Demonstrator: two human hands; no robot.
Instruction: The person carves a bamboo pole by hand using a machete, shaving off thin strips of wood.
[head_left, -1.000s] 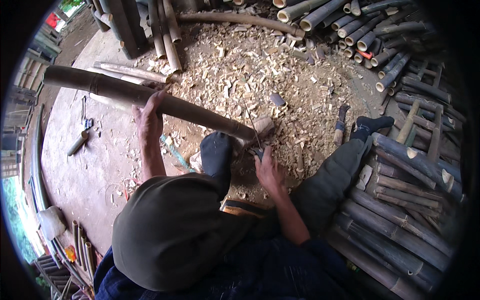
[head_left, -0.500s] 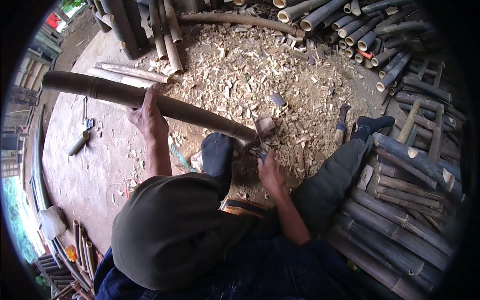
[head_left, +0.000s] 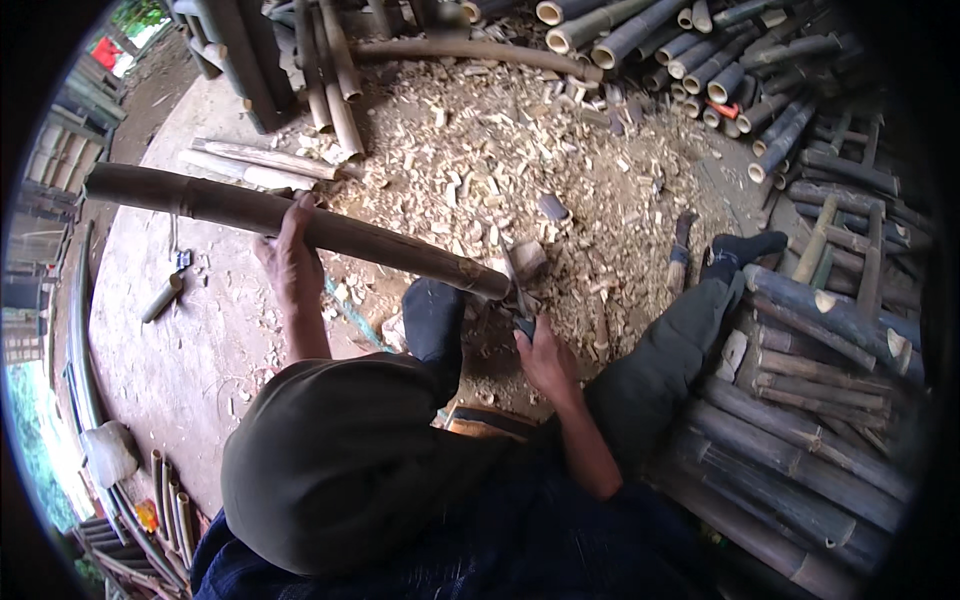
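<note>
A long dark bamboo pole (head_left: 385, 242) slants across in front of me, its far end up at the left and its near end low in the middle. Around its underside, near the middle, my left hand (head_left: 290, 255) is closed. My right hand (head_left: 547, 360) grips the handle of a knife (head_left: 515, 279), whose thin blade points up beside the pole's right end. Just behind that end sits a pale wooden block (head_left: 527, 260). My dark-socked foot (head_left: 433, 318) is right below the pole; whether it touches is unclear.
Pale wood chips (head_left: 470, 150) cover the ground ahead. Bamboo lengths (head_left: 690, 65) are piled at the far right, with more poles (head_left: 800, 480) at the near right. A dark-handled tool (head_left: 682, 245) lies beside my outstretched leg. A short bamboo piece (head_left: 162, 298) lies at the left.
The pole's right end has dropped slightly and shifted left, with my left hand still around it. The knife and my right hand have moved a little lower.
</note>
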